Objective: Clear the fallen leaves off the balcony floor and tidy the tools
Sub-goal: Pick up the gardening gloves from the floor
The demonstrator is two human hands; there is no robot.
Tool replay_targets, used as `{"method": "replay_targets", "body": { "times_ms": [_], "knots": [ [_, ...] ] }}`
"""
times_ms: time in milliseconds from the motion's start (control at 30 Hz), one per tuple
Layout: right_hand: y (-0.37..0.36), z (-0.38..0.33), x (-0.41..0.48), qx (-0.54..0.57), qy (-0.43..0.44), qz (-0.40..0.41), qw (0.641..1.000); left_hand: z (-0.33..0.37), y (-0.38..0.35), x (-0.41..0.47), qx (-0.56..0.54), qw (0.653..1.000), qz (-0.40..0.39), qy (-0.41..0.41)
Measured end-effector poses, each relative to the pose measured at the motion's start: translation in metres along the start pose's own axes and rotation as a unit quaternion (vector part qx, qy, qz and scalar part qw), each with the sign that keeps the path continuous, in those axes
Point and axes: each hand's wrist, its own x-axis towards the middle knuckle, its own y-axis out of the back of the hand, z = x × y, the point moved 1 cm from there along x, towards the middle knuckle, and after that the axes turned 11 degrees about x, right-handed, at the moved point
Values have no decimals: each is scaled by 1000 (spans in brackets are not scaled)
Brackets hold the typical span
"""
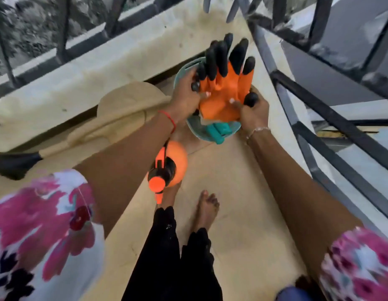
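Orange gardening gloves (223, 92) are held directly over the teal bucket (194, 128), black fingertips pointing far, cuffs nearest the bucket. Left hand (184, 98) grips their left edge, right hand (251, 114) pinches the right; lowering them cuff-first seems likely.

Soft even daylight, faint shadows, motion blur throughout, wide-angle bending at edges, washed-out upper left

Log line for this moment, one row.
hands: left hand, right hand both grip orange gloves | position: above teal bucket | nearby: orange sprayer
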Motion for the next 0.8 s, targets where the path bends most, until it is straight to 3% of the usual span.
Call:
{"method": "replay_targets", "body": {
  "times_ms": [133, 433, 567, 700, 800],
  "knots": [
    [-13, 24, 44, -12, 4, 7, 1000, -9, -4, 41, 26, 1000, -1, -12],
    [-23, 44, 83, -17, 37, 25, 999, -29, -2, 65, 80, 993, -83, -32],
    [-28, 45, 95, -34, 22, -7, 999, -29, -1, 71, 109, 989, -93, -35],
    [-30, 48, 103, -207, -57, 0, 977, -17, -1, 64, 152, 987, -50, 26],
    [-30, 42, 86, -264, 28, 35, 964, -7, 6, 39, 132, 991, -28, 23]
  ]
}}
